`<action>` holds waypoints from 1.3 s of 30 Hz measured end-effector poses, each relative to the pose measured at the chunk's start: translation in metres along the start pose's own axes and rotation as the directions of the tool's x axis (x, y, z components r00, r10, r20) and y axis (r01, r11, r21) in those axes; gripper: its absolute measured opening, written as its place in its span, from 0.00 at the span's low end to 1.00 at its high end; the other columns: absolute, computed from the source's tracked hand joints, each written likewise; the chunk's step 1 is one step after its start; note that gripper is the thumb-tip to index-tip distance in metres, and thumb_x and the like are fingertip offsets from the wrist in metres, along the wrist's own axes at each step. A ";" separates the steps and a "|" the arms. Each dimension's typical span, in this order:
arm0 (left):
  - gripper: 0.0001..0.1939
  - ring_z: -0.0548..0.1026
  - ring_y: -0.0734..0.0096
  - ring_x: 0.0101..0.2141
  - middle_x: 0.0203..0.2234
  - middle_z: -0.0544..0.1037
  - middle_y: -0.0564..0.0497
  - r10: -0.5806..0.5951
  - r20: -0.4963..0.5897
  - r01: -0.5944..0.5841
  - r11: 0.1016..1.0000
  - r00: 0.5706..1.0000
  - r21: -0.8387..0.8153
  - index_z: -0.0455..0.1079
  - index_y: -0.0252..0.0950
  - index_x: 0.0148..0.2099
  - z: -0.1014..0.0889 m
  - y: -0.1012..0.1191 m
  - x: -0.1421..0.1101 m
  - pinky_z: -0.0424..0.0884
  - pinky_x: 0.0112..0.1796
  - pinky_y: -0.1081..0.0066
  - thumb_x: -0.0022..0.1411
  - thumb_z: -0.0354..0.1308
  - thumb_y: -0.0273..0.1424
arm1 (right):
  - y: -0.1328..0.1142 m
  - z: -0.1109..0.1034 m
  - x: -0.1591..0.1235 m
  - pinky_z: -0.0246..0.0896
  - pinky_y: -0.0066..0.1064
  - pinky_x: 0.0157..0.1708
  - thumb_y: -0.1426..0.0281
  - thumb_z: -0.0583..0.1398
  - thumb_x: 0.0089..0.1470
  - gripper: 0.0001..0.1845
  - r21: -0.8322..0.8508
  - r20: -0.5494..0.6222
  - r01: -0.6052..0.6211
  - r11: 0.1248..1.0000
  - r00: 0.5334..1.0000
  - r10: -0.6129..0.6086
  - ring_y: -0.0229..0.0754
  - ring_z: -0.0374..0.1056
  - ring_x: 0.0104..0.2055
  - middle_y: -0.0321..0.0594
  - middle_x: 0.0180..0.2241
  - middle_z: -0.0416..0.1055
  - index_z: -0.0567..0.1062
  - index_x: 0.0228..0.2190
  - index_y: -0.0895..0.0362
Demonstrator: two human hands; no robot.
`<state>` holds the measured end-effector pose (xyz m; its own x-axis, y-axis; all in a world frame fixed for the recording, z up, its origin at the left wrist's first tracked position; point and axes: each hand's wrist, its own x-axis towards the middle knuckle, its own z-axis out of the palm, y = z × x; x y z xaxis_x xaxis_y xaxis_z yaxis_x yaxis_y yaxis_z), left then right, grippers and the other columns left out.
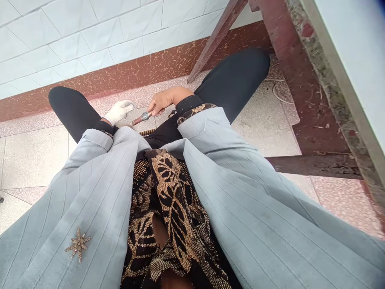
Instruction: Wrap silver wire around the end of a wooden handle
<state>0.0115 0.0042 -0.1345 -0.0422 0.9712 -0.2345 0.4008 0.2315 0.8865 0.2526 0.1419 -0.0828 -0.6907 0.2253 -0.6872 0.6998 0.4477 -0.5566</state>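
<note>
My right hand [162,101] is bare and closed around the end of a stick-like tool [138,119] with a brown shaft and a silver wire-like band. The tool slants down to the left, and its lower tip ends near the fold of my jacket. Just left of it, my left hand [120,111] wears a white glove. Its fingers are curled in with the thumb on top, and whatever they hold, if anything, is hidden. A strip of yellow-and-black woven material [147,132] shows below the tool, between my legs.
A white-tiled wall [132,28] with a brown skirting [126,76] stands close in front. To my right is a table with a dark red wooden frame [319,132] and slanting leg [216,40]. A pale cable [278,94] lies on the floor beneath it.
</note>
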 end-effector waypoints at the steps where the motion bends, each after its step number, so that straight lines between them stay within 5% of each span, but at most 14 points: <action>1: 0.07 0.72 0.71 0.30 0.30 0.76 0.53 -0.003 -0.006 0.003 1.000 1.000 -0.002 0.79 0.37 0.42 0.000 -0.002 0.001 0.73 0.35 0.73 0.75 0.73 0.30 | 0.000 -0.001 -0.001 0.70 0.31 0.53 0.68 0.73 0.83 0.23 0.041 0.005 0.041 0.998 0.999 -0.041 0.39 0.77 0.43 0.41 0.38 0.83 0.90 0.69 0.68; 4: 0.08 0.72 0.71 0.29 0.30 0.76 0.53 -0.037 -0.028 0.036 0.999 0.999 -0.026 0.80 0.37 0.44 0.001 -0.006 0.004 0.73 0.35 0.71 0.77 0.74 0.33 | -0.005 -0.002 -0.005 0.69 0.28 0.50 0.75 0.71 0.82 0.18 0.146 -0.104 0.161 0.976 0.984 -0.147 0.36 0.70 0.40 0.39 0.36 0.81 0.89 0.67 0.67; 7: 0.11 0.69 0.73 0.27 0.29 0.73 0.55 -0.067 0.026 0.068 0.997 0.997 -0.038 0.80 0.38 0.45 0.005 -0.004 0.001 0.71 0.33 0.72 0.80 0.75 0.37 | -0.010 0.000 -0.007 0.70 0.28 0.51 0.71 0.67 0.87 0.18 0.214 -0.348 0.267 0.940 0.920 -0.182 0.38 0.70 0.43 0.40 0.38 0.82 0.86 0.69 0.64; 11: 0.16 0.66 0.73 0.26 0.26 0.71 0.56 -0.068 0.178 0.074 0.997 0.982 -0.027 0.77 0.39 0.39 0.009 0.002 -0.005 0.67 0.32 0.72 0.80 0.75 0.36 | -0.011 0.001 -0.002 0.76 0.33 0.53 0.62 0.64 0.90 0.21 0.145 -0.565 0.075 0.987 0.825 0.020 0.46 0.79 0.49 0.46 0.40 0.84 0.87 0.70 0.59; 14: 0.15 0.64 0.72 0.25 0.23 0.69 0.57 -0.063 0.210 0.066 0.998 0.976 -0.007 0.76 0.40 0.36 0.011 0.007 -0.008 0.62 0.31 0.71 0.77 0.75 0.33 | -0.010 0.003 0.003 0.77 0.38 0.61 0.66 0.71 0.83 0.18 0.030 -0.520 -0.126 0.992 0.845 0.123 0.53 0.83 0.56 0.50 0.41 0.86 0.92 0.65 0.61; 18: 0.09 0.63 0.71 0.26 0.24 0.70 0.57 -0.029 0.182 0.018 0.998 0.983 0.064 0.78 0.39 0.37 0.008 0.012 -0.009 0.61 0.32 0.69 0.71 0.73 0.30 | -0.014 0.008 0.005 0.75 0.41 0.64 0.72 0.77 0.74 0.12 -0.091 -0.352 -0.208 0.974 0.921 0.164 0.56 0.84 0.56 0.47 0.37 0.86 0.95 0.55 0.61; 27: 0.14 0.73 0.66 0.33 0.26 0.75 0.54 0.020 0.091 -0.019 1.000 0.996 -0.008 0.79 0.38 0.40 0.001 0.008 -0.005 0.74 0.40 0.67 0.72 0.79 0.37 | -0.011 0.002 -0.010 0.71 0.31 0.53 0.56 0.79 0.77 0.25 0.038 -0.080 -0.006 0.999 0.997 0.009 0.41 0.80 0.46 0.40 0.38 0.82 0.94 0.61 0.63; 30: 0.17 0.73 0.68 0.30 0.27 0.76 0.52 0.026 0.103 -0.013 0.992 0.994 -0.126 0.78 0.38 0.39 0.003 0.004 -0.003 0.73 0.37 0.67 0.74 0.81 0.40 | -0.014 0.000 -0.016 0.68 0.30 0.51 0.63 0.78 0.78 0.16 0.205 -0.141 0.139 0.969 0.984 -0.111 0.36 0.74 0.41 0.36 0.36 0.81 0.93 0.57 0.62; 33: 0.18 0.70 0.71 0.27 0.27 0.74 0.53 0.021 0.078 -0.004 0.979 0.997 -0.206 0.77 0.39 0.39 0.007 0.005 -0.004 0.71 0.33 0.70 0.82 0.76 0.41 | -0.022 0.004 -0.019 0.66 0.27 0.50 0.69 0.73 0.82 0.06 0.319 -0.325 0.264 0.910 0.933 -0.157 0.34 0.68 0.40 0.34 0.33 0.78 0.88 0.51 0.61; 36: 0.16 0.69 0.73 0.26 0.27 0.73 0.55 -0.018 0.087 0.031 0.989 0.996 -0.145 0.77 0.38 0.40 0.009 0.010 -0.007 0.72 0.34 0.72 0.85 0.71 0.36 | -0.027 0.008 -0.015 0.66 0.24 0.49 0.70 0.62 0.91 0.10 0.361 -0.533 0.334 0.871 0.840 -0.101 0.33 0.65 0.40 0.33 0.33 0.75 0.82 0.51 0.59; 39: 0.10 0.71 0.70 0.29 0.28 0.74 0.55 -0.044 0.100 0.047 0.999 0.994 -0.020 0.79 0.37 0.40 0.011 0.016 -0.011 0.74 0.39 0.69 0.80 0.70 0.26 | -0.025 0.009 -0.006 0.61 0.24 0.45 0.76 0.58 0.91 0.09 0.339 -0.601 0.244 0.909 0.799 0.010 0.34 0.62 0.39 0.31 0.30 0.68 0.79 0.53 0.60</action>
<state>0.0285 -0.0030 -0.1220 0.0315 0.9495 -0.3122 0.3798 0.2776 0.8824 0.2406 0.1210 -0.0689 -0.6543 0.7049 -0.2739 0.5295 0.1684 -0.8314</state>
